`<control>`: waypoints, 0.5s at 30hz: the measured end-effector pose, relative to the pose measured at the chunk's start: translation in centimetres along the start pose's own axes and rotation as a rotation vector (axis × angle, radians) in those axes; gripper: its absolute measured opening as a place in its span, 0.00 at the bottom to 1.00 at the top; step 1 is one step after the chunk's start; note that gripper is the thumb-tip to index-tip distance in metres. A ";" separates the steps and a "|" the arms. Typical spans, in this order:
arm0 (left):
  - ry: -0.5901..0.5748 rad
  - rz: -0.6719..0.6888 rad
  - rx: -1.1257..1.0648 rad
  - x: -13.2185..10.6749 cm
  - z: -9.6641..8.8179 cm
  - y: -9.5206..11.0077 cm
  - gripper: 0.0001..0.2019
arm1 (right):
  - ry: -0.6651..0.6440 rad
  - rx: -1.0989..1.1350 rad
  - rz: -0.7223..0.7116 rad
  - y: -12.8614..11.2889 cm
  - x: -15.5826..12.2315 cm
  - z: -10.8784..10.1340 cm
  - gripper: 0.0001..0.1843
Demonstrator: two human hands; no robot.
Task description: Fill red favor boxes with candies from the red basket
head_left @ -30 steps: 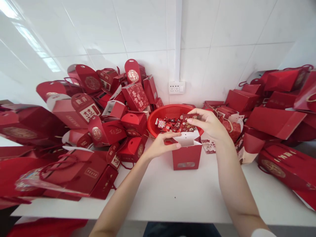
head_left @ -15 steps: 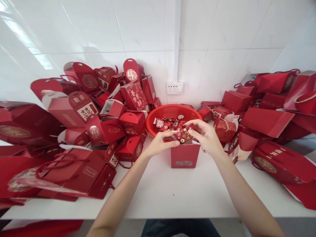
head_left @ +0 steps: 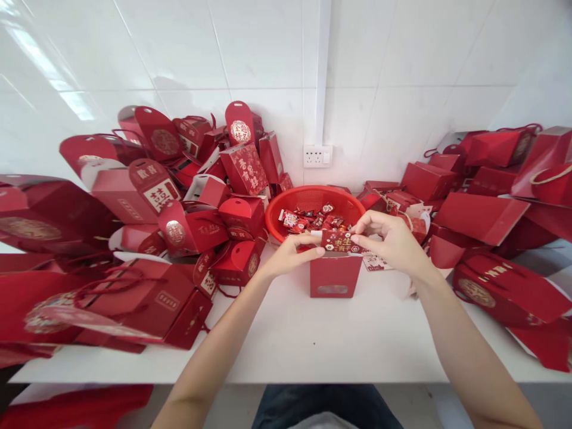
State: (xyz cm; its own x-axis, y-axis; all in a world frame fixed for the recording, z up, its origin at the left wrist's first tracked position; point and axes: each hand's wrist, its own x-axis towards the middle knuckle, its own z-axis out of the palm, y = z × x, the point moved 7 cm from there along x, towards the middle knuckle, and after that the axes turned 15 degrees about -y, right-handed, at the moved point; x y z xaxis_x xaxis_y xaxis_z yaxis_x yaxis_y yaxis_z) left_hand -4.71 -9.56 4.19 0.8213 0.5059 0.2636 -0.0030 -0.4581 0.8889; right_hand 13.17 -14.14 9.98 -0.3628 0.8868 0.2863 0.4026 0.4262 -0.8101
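Observation:
A small upright red box (head_left: 333, 277) with an oval window low on its front stands on the white table (head_left: 277, 333). Just over its top edge is a dark red printed packet (head_left: 342, 241) with gold and white characters and flowers. My left hand (head_left: 297, 253) pinches the packet's left end between thumb and fingers. Its right end is between the thumb and fingers of my right hand (head_left: 386, 241). Behind the box sits a red plastic basket (head_left: 270, 217) holding several wrapped candies (head_left: 297, 221). The box's inside is hidden from view.
Red gift boxes (head_left: 192, 229) with cord handles are piled on the left. Another heap of red boxes (head_left: 482, 217) lies on the right. A wall socket (head_left: 317, 156) is on the tiled wall behind the basket. The table's front edge runs near my body.
The packet has turned from a slant to nearly level, its printed face now toward me. My right hand has shifted slightly right. The view has moved a little.

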 end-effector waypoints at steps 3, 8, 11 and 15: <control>-0.039 -0.019 -0.020 -0.2 0.1 -0.3 0.15 | 0.078 0.115 -0.011 1.1 -0.1 -0.3 0.10; -0.055 -0.037 -0.067 -0.4 0.1 -1.0 0.19 | 0.092 0.092 -0.082 1.2 0.1 0.4 0.08; -0.049 -0.030 -0.083 -0.4 0.0 -0.9 0.21 | 0.140 0.074 -0.109 0.9 0.1 0.2 0.07; -0.066 -0.019 -0.101 -0.3 0.1 -0.7 0.20 | 0.064 -0.085 -0.093 0.6 0.1 0.7 0.03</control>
State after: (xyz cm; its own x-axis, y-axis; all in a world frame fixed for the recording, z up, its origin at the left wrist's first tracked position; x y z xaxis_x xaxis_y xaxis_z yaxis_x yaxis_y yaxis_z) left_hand -4.89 -9.46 3.41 0.8574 0.4635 0.2237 -0.0413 -0.3713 0.9276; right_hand 12.84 -13.91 9.17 -0.3488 0.8512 0.3922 0.4407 0.5183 -0.7329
